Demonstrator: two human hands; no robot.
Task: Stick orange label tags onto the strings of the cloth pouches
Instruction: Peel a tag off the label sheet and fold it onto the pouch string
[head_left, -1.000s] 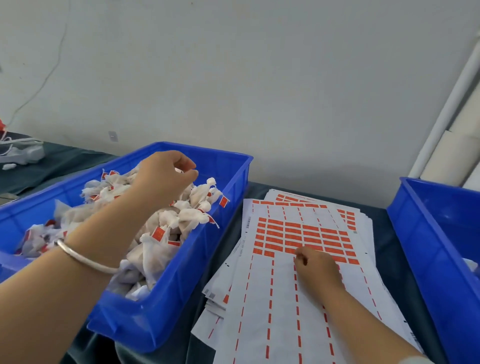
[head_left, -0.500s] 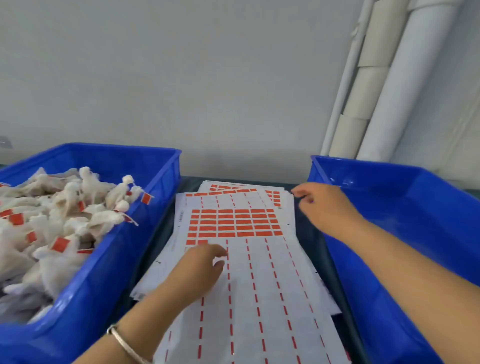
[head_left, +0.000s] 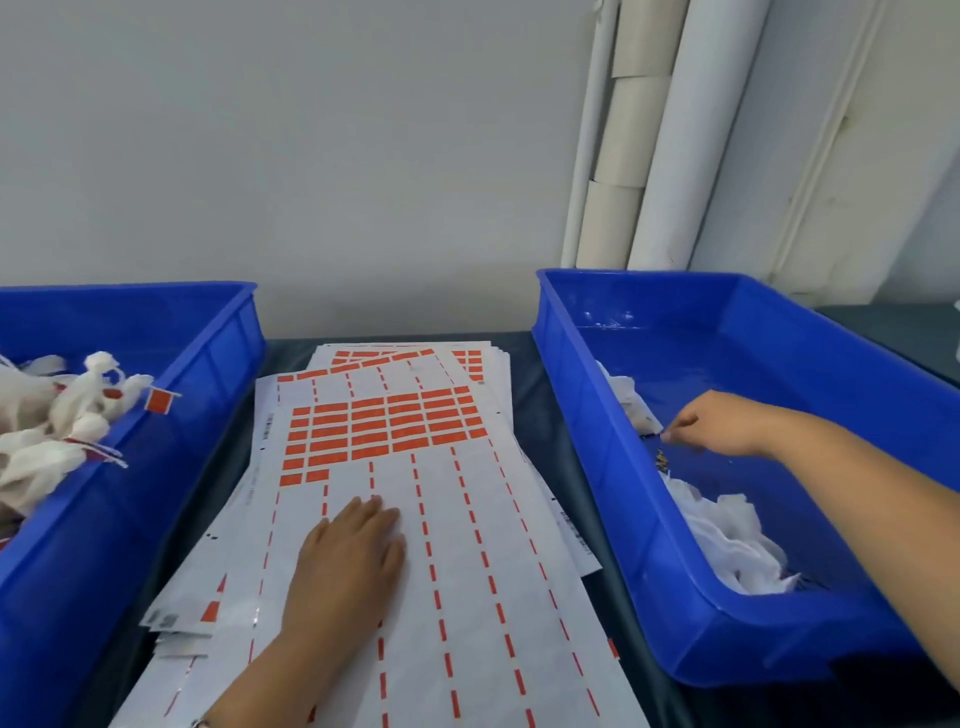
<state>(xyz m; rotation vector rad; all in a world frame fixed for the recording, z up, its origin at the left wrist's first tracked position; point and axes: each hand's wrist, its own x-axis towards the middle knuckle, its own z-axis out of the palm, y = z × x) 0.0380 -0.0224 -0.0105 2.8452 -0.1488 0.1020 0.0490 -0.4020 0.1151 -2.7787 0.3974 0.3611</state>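
From my remote seat, the left hand (head_left: 353, 551) now lies flat, fingers straight and together, on the top label sheet (head_left: 467, 571) at table centre; a second ago it was curled over the heaped pouches in the left blue bin (head_left: 208, 374). The right hand (head_left: 711, 423), which a second ago rested on the sheet, now reaches inside the right blue bin (head_left: 597, 415), fingertips drawn together beside a white cloth pouch (head_left: 631, 400). Whether it actually pinches a string I cannot tell through the blur.

More untagged pouches (head_left: 727, 540) lie low in that bin's near corner. Tagged pouches (head_left: 57, 415) fill the left bin, one orange tag (head_left: 160, 401) poking over its inner rim. The remaining orange labels (head_left: 384, 426) sit in rows on the upper part of the sheet; below them only dashed orange strips show. Small barcodes and print edge the sheets, too blurred to read.
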